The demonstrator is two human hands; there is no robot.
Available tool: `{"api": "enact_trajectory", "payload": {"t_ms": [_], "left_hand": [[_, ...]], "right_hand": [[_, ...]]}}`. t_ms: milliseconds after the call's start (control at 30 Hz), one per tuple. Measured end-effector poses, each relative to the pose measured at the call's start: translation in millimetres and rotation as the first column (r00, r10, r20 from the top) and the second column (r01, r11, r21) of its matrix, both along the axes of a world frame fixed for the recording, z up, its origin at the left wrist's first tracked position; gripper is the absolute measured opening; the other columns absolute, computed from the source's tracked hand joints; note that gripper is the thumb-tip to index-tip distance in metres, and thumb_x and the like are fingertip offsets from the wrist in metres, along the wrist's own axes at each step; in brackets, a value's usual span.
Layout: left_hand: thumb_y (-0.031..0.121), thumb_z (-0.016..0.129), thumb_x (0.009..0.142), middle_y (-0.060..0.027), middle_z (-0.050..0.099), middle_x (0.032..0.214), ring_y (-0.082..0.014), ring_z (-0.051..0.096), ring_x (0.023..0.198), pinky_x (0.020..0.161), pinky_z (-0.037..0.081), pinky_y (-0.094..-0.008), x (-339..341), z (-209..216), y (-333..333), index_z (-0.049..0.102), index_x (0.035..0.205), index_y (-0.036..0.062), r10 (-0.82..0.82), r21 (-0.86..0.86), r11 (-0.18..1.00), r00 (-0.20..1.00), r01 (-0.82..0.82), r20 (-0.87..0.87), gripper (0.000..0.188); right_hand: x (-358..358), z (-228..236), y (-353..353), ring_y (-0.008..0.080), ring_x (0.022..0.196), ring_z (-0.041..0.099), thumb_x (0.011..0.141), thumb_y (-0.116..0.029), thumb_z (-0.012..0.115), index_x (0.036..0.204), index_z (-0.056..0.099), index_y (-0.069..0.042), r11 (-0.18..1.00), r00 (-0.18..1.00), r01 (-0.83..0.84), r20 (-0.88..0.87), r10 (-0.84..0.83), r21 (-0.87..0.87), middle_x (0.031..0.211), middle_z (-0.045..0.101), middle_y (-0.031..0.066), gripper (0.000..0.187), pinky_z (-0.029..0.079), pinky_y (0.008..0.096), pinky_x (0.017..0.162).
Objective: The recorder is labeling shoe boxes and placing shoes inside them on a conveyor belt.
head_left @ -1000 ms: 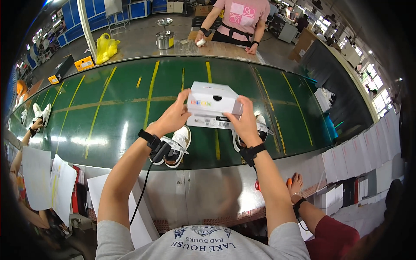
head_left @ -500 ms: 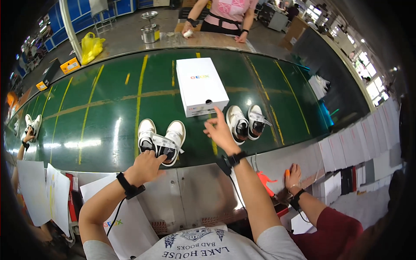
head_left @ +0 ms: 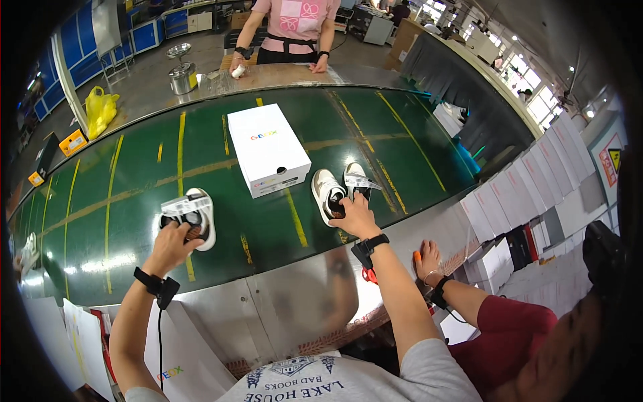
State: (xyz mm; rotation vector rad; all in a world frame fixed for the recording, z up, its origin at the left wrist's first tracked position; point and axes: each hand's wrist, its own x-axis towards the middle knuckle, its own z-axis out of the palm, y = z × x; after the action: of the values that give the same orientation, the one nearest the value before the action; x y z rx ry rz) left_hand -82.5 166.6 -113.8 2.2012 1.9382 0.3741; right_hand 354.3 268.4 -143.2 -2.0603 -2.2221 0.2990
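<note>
My left hand (head_left: 171,246) is closed on the heel ends of a pair of white and black sneakers (head_left: 206,213). A white paper tag lies across that pair, and my fingers partly cover the shoe openings. On the right, my right hand (head_left: 356,218) grips the heel opening of a white sneaker with beige trim (head_left: 325,187), its fingertips partly hidden inside. The mate of that shoe (head_left: 355,173) stands just right of it, with a tag (head_left: 365,183) across its top. Between the two pairs and farther back rests a closed white shoebox (head_left: 269,144).
A green conveyor belt (head_left: 144,201) with yellow lines runs across. Opposite, a person in pink (head_left: 295,33) stands at a bench. A co-worker's hand (head_left: 429,261) rests on the metal edge at right. White boxes (head_left: 529,194) line the right side; a yellow bag (head_left: 100,110) stands far left.
My left hand has carried its sneaker pair leftward, away from the shoebox. My right hand has come down from beside the box onto a right-hand sneaker. The view has also shifted.
</note>
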Motion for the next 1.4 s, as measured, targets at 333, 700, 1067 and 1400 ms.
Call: {"api": "enact_trajectory", "payload": {"t_ms": [333,700,1067,1400], "left_hand": [[0.034,0.075,0.075,-0.0195,0.059,0.083,-0.0367,0.059,0.082,0.072,0.046,-0.0449,-101,-36,-4,0.063,0.087,0.0049,0.199,-0.034,0.979,0.977,-0.202,-0.070,0.034],[0.045,0.069,0.078,-0.0165,0.060,0.089,-0.0336,0.059,0.091,0.080,0.045,-0.0431,-108,-35,-5,0.064,0.093,0.0086,0.121,-0.091,0.986,0.971,-0.142,-0.205,0.040],[0.036,0.074,0.074,-0.0138,0.058,0.090,-0.0337,0.057,0.091,0.079,0.042,-0.0439,-139,-32,-23,0.062,0.086,0.0092,0.129,-0.031,0.990,0.970,-0.138,-0.204,0.031],[0.037,0.074,0.073,-0.0153,0.061,0.105,-0.0336,0.057,0.103,0.087,0.043,-0.0471,-166,-44,-47,0.068,0.096,0.0114,0.247,-0.192,0.939,0.949,-0.284,-0.198,0.036]], "right_hand": [[31,-29,26,0.0388,0.100,0.050,0.064,-0.033,0.083,0.092,0.070,-0.008,0.985,0.969,-0.143,-0.191,0.158,0.094,0.101,0.052,0.0217,0.040,0.043,0.0427,0.089],[-65,71,-49,0.0334,0.073,0.060,0.068,-0.034,0.081,0.086,0.066,0.001,0.845,0.839,-0.494,-0.367,0.402,-0.204,0.076,0.061,0.0198,0.041,0.047,0.0384,0.069],[-214,32,-29,0.0382,0.104,0.054,0.068,-0.037,0.078,0.100,0.068,-0.010,0.733,0.701,-0.680,-0.297,0.649,-0.004,0.101,0.059,0.0192,0.043,0.048,0.0459,0.084],[-275,-23,-49,0.0346,0.106,0.050,0.077,-0.021,0.073,0.107,0.061,-0.008,0.723,0.632,-0.675,-0.393,0.668,0.146,0.112,0.053,0.0155,0.034,0.045,0.0417,0.089]]}}
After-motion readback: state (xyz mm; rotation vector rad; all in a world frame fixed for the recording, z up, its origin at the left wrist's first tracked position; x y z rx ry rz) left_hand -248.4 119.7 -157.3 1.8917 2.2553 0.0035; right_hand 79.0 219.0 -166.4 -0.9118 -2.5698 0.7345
